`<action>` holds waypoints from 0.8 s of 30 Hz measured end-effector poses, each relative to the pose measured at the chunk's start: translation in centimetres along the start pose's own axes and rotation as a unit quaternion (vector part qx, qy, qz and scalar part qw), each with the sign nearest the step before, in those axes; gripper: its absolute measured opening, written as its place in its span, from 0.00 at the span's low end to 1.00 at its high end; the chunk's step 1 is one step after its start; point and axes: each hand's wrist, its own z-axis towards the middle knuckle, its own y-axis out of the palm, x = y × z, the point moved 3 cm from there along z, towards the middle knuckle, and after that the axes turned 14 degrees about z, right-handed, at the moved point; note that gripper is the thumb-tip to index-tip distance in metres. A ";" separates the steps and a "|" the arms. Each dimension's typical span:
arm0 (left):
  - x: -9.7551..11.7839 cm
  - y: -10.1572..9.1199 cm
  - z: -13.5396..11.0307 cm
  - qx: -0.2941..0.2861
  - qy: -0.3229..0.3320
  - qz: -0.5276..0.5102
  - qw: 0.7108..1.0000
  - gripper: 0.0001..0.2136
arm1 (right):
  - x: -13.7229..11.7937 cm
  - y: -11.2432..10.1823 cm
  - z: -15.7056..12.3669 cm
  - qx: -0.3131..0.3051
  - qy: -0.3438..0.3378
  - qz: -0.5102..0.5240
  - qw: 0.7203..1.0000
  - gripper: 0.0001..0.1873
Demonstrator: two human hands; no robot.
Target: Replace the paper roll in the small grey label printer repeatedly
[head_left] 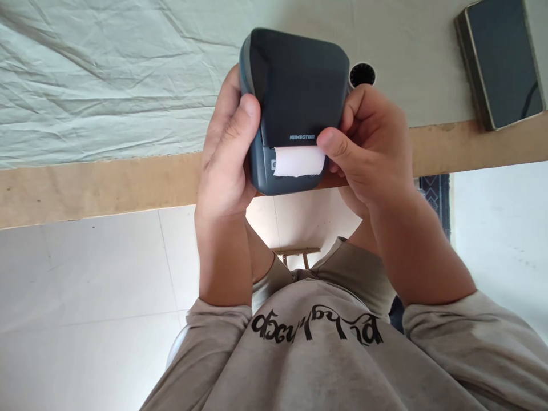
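A dark label printer (pixel 302 85) marked NIIMBOT is held up in front of me, above the table's near edge. A strip of white label paper (pixel 299 161) sticks out of the slot below its lid. My left hand (pixel 229 137) grips the printer's left side, thumb on the front edge. On the opposite side my right hand (pixel 372 142) has its fingers curled against the printer's lower right, the thumb tip beside the paper's right end. Whether that thumb touches the paper, I cannot tell.
A grey-green cloth (pixel 128 74) covers the table, wrinkled at the left. Its bare wooden edge (pixel 98 185) runs across in front of me. Behind my right hand stands a small round item with a black top (pixel 362 75). A dark framed box (pixel 500 63) lies at the far right.
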 end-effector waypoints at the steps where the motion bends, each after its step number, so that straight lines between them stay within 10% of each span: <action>1: 0.1 0.0 0.1 -0.012 0.004 -0.004 1.000 0.15 | -0.1 0.1 0.0 0.003 0.001 -0.006 1.000 0.22; 24: 0.4 -0.2 0.4 0.010 -0.046 -0.071 0.996 0.14 | -0.6 -0.4 -0.6 -0.024 -0.020 -0.011 0.999 0.20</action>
